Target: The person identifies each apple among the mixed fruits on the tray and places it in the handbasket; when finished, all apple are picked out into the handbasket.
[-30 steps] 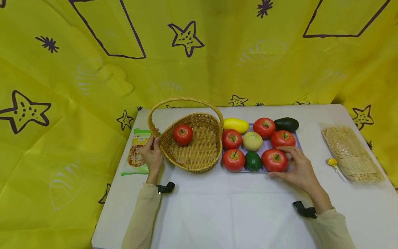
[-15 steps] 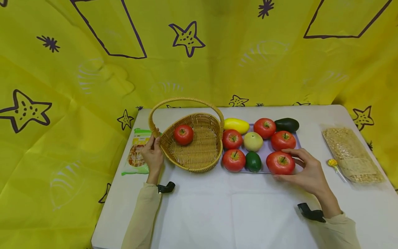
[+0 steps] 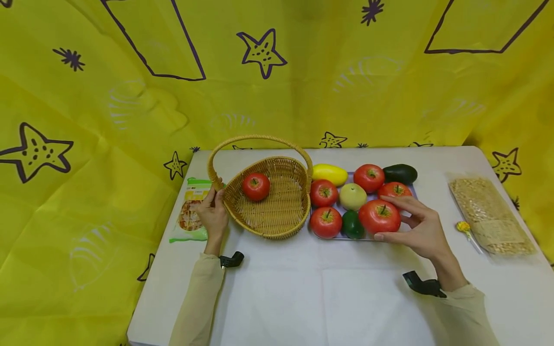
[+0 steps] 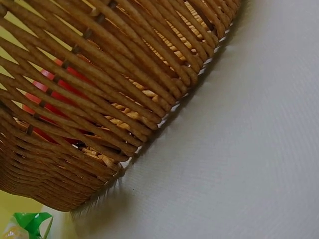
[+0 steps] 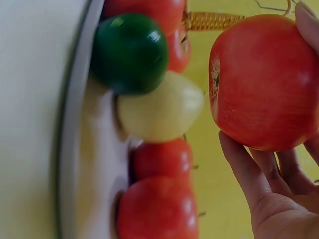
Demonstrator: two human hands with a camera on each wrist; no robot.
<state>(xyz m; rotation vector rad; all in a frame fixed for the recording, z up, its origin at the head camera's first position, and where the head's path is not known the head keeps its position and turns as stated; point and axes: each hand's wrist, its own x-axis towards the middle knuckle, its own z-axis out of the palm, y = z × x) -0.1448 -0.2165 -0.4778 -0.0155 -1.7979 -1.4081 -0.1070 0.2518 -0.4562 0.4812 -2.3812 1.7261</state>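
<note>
In the head view my right hand (image 3: 426,235) holds a red apple (image 3: 379,216) between thumb and fingers, above the front right of a lilac tray (image 3: 372,197). The right wrist view shows this apple (image 5: 264,82) raised off the tray, fingers beneath it. My left hand (image 3: 212,214) pinches the left end of a wicker basket (image 3: 277,218), where its arched handle begins. One red apple (image 3: 256,186) lies inside the basket; through the weave in the left wrist view its red skin (image 4: 57,99) shows. The left hand itself is outside its wrist view.
On the tray are several red apples (image 3: 325,222), a pale round fruit (image 3: 352,196), a dark green oval fruit (image 3: 352,224), a yellow fruit (image 3: 330,174) and a long dark green one (image 3: 400,173). A flower lollipop (image 3: 468,235), a grain bag (image 3: 489,216) and a green-edged packet (image 3: 190,211) flank these.
My right hand has taken hold of the front right apple, lifted it off the tray, first shifting right, then back left. The left hand stays at the basket.
</note>
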